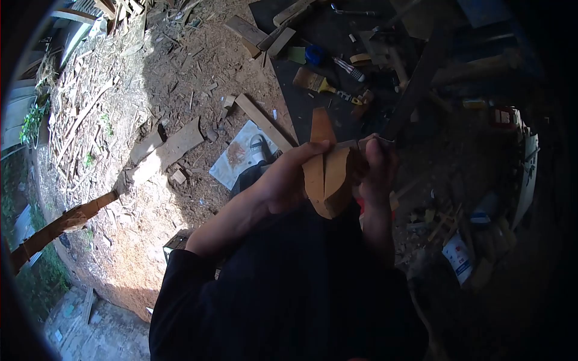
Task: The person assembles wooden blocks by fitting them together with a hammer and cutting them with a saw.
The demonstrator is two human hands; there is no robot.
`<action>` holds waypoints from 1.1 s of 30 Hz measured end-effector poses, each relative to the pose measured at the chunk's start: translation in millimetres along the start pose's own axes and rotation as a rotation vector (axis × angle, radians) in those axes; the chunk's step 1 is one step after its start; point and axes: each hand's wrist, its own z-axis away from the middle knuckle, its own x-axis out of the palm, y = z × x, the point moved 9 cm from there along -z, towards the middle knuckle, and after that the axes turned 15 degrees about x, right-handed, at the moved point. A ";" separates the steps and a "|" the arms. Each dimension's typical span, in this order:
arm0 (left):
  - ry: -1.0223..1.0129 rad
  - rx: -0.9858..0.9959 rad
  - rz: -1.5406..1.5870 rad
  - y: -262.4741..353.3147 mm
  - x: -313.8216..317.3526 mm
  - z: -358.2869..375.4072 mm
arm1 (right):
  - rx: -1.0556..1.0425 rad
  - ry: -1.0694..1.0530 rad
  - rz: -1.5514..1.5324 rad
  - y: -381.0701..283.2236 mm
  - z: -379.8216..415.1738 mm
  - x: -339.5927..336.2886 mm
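My left hand [288,177] is closed around a carved wooden block [335,180], its thumb pressed on the upper face. The block has a rounded, tapering near end and a dark lengthwise line down its top. A flat tapered wooden tongue [322,125] sticks out beyond my left thumb. Against the block's right side, my right hand [379,171] is closed with its thumb on top. A thin, pale-edged strip [347,144] runs between the two hands along the far side of the block. I cannot tell what my right fingers grip.
Ahead on a dark surface lie a paintbrush [311,80], a blue tape measure [313,55], a screwdriver [349,68] and a wrench [355,12]. A plank [264,122] lies near my sandalled foot [258,148]. Wood chips cover the ground [198,78] leftward. A white packet [457,259] is at right.
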 end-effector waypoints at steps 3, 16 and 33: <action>-0.288 -0.011 -0.136 9.7 -6.7 -6.2 | -0.098 0.069 0.025 1.9 -11.2 -3.5; -0.294 0.990 -1.418 52.0 -26.2 -73.6 | 0.362 -0.161 -0.098 106.3 -69.4 -10.0; -0.199 0.945 -1.308 40.7 -40.5 -98.7 | -0.073 0.671 0.863 119.4 -76.8 -160.3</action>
